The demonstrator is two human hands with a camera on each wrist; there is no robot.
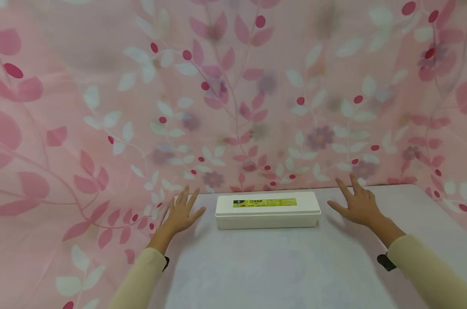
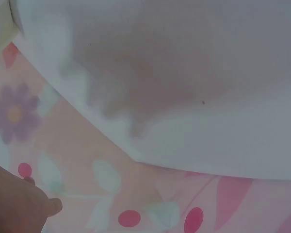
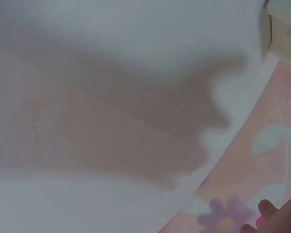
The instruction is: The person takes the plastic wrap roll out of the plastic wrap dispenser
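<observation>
A long white lidded box (image 1: 267, 221) with a yellow-green label (image 1: 264, 202) on its lid lies near the table's far edge. To its left, my left hand (image 1: 182, 216) is held with fingers spread, apart from the box. On the other side my right hand (image 1: 359, 206) also has its fingers spread and holds nothing. Each wrist view catches only part of a hand, the left hand (image 2: 19, 201) at lower left and the right hand (image 3: 281, 216) at lower right, with a soft shadow on the tabletop.
The pale table (image 1: 272, 266) ends at a pink curtain (image 1: 256, 107) printed with leaves and flowers, which hangs behind and along the sides. Dark wrist straps show at both cream sleeves (image 1: 426, 270). A corner of the box (image 3: 286, 34) enters the right wrist view.
</observation>
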